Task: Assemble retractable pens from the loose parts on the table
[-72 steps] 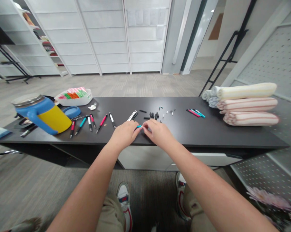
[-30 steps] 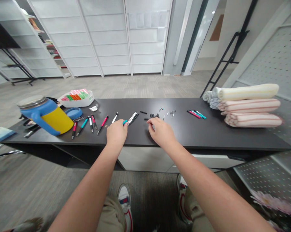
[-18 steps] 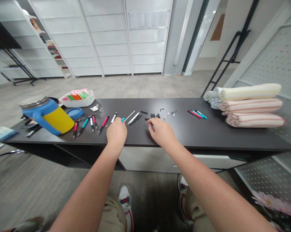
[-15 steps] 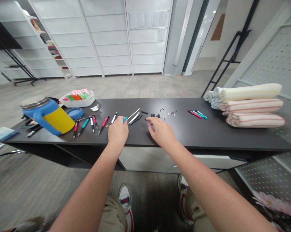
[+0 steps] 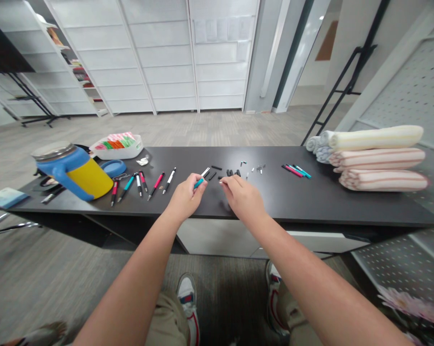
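My left hand (image 5: 186,197) is closed around a teal pen barrel (image 5: 198,183), whose end shows between thumb and fingers. Close by on its right, my right hand (image 5: 243,194) pinches a tiny piece with a pale tip, too small to name. Thin white pen refills (image 5: 205,172) lie just beyond the left fingers. Short black tubes (image 5: 234,172) are grouped behind the right hand, and another black tube (image 5: 217,167) lies between the hands. Small metal and clear pen parts (image 5: 260,169) are scattered farther right.
Pens, including a red one (image 5: 156,186) and a white one (image 5: 169,180), lie left of my hands. A blue-yellow jug (image 5: 83,175) and a white tray (image 5: 125,153) stand farther left. Red and teal barrels (image 5: 296,171) and rolled towels (image 5: 380,157) are on the right.
My left hand has moved right with the teal barrel, closer to the right hand. My right hand's fingers have come together into a pinch near the black tubes.
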